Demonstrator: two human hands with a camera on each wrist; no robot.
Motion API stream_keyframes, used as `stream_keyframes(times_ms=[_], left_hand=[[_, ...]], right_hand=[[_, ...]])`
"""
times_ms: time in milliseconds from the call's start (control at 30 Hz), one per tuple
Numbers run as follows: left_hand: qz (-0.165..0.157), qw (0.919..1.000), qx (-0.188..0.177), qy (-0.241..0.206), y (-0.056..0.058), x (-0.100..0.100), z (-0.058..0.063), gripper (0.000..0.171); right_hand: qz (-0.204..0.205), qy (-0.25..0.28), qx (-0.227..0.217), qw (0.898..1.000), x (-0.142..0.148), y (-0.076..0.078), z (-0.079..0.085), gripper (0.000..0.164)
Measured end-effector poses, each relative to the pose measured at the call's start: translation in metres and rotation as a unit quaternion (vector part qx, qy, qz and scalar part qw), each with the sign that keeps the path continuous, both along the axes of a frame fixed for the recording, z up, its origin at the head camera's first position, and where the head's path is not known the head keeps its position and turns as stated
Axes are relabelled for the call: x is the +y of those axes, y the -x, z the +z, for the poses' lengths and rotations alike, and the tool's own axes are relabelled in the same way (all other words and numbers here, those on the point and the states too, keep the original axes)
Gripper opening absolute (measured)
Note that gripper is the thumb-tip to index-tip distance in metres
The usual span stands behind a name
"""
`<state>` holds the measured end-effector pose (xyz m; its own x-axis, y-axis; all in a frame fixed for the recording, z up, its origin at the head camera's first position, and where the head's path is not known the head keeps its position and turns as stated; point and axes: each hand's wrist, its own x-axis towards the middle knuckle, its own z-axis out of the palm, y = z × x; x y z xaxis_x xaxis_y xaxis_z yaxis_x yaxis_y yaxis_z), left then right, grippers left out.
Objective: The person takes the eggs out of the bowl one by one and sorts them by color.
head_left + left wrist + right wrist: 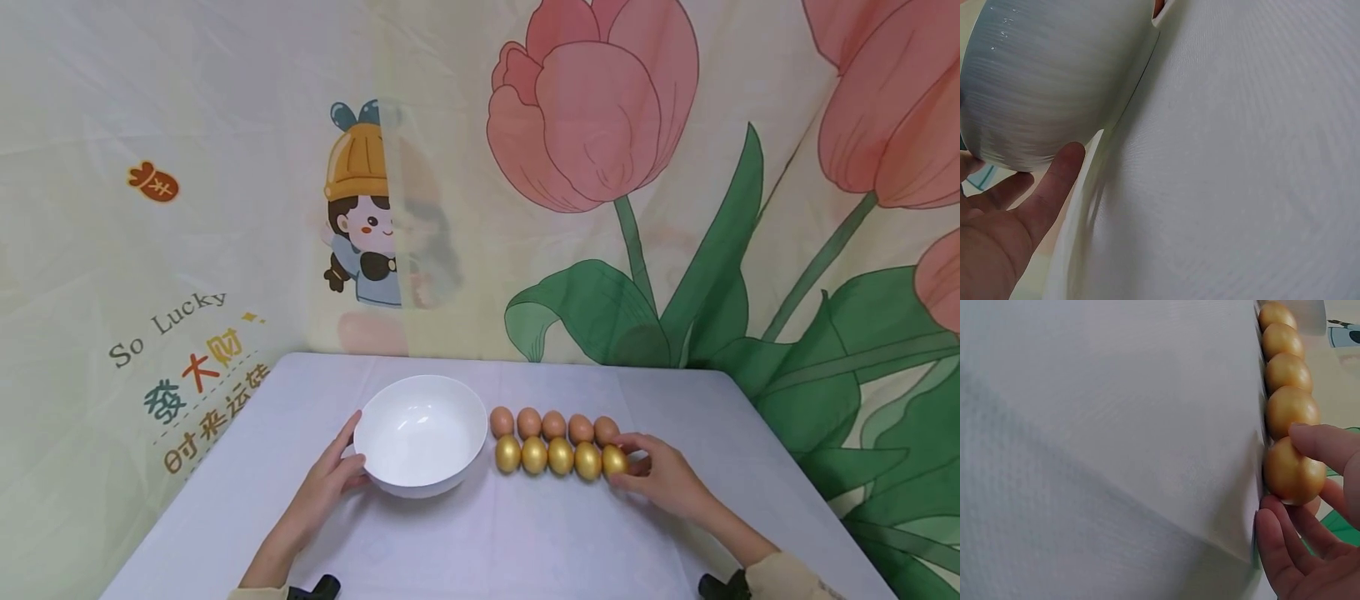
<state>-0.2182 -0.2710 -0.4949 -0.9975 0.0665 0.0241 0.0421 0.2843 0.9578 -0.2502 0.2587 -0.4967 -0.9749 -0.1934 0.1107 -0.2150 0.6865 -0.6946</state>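
A white bowl [420, 433] stands on the table with nothing inside. My left hand [335, 467] rests against its left side, the fingers spread and fairly straight; in the left wrist view the fingertips touch the outer wall of the bowl [1054, 75]. To the bowl's right, several golden eggs [560, 456] lie in a row. Directly behind them runs a row of brown eggs [553, 423]. At the right end, my right hand [667, 479] pinches the last golden egg [1293, 472] between thumb and fingers, and the egg still sits in line with the others.
A white cloth covers the table [525, 542], whose back edge meets a patterned curtain [450, 333] with printed tulips. The bowl is close to the left end of the egg rows. Dark wrist straps show at both forearms.
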Motion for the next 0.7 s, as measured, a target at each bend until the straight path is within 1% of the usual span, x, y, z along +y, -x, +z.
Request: stream_keyframes(times_ms=[267, 500, 600, 700], left_hand=[[0.000, 1.0000, 0.004, -0.006, 0.000, 0.001, -0.001, 0.070], [0.004, 1.0000, -0.001, -0.003, -0.001, 0.001, 0.000, 0.071], [0.007, 1.0000, -0.001, 0.000, -0.001, 0.000, 0.001, 0.071], [0.005, 1.0000, 0.003, 0.002, 0.000, -0.001, 0.002, 0.070]], right_hand=[[0.010, 0.002, -0.011, 1.000, 0.004, -0.001, 0.005, 0.066], [0.012, -0.005, -0.031, 0.999, 0.012, -0.007, 0.016, 0.071], [0.012, -0.012, -0.025, 1.000, 0.016, -0.010, 0.021, 0.069], [0.012, -0.024, -0.004, 1.000, 0.022, -0.012, 0.027, 0.065]])
